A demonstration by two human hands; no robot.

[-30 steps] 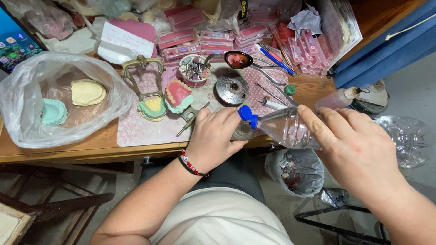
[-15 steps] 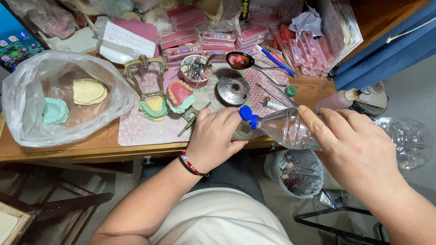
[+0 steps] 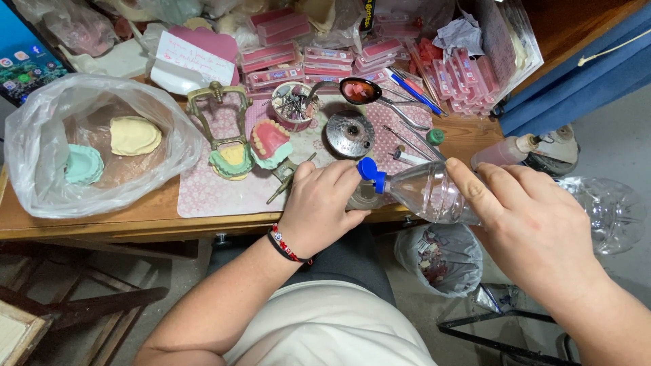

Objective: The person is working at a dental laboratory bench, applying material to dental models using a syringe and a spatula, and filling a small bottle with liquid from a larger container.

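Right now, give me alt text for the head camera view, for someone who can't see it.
A right hand tilts a clear plastic bottle with a blue cap toward a small container that the left hand grips at the edge of a cluttered wooden bench, beside denture models.

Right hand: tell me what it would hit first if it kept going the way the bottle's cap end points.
The right hand aims the clear bottle leftward. Its blue cap would first meet the left hand, whose fingers curl around a small container; depth is uncertain.
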